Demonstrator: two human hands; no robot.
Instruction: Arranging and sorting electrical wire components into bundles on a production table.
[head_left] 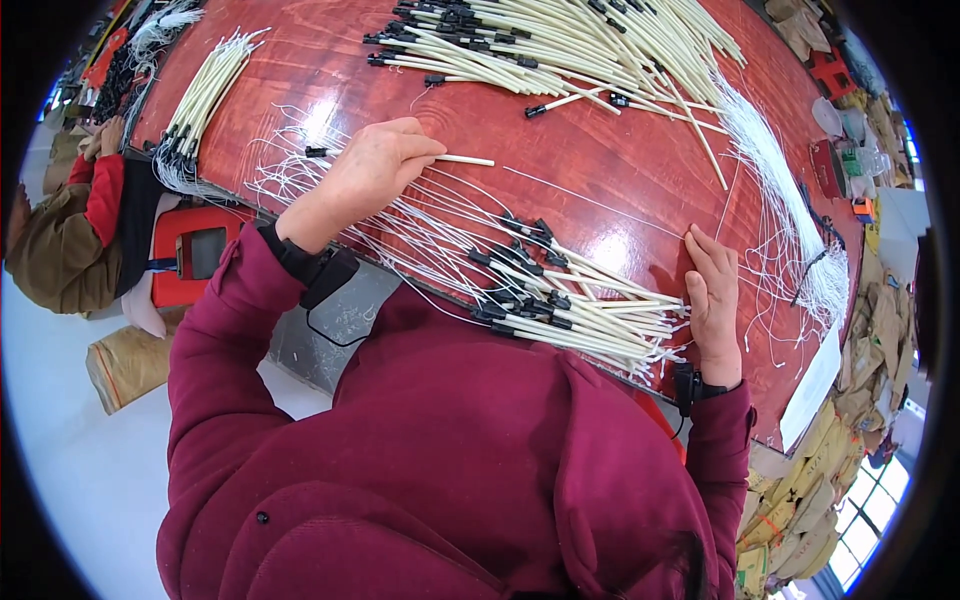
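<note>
My left hand [375, 168] is closed round a thin cream tube [468, 160] with a black fitting [316, 152] on its left end. A fine white string [590, 203] runs from near the tube's right end across the red tabletop to the fingertips of my right hand [712, 298]. That hand appears to grip the string, though its exact hold is hard to see. Between my hands, along the near edge, lies a bundle of similar tubes [600, 318] with black fittings. Loose white strings [430, 235] trail left from them, under my left wrist.
A large pile of cream tubes [560, 45] covers the far side of the red table [620, 150]. Another bundle [212, 90] lies at far left, and a hank of white strings [770, 160] at right. Beyond the left edge are a red stool [168, 265] and a seated person [75, 235].
</note>
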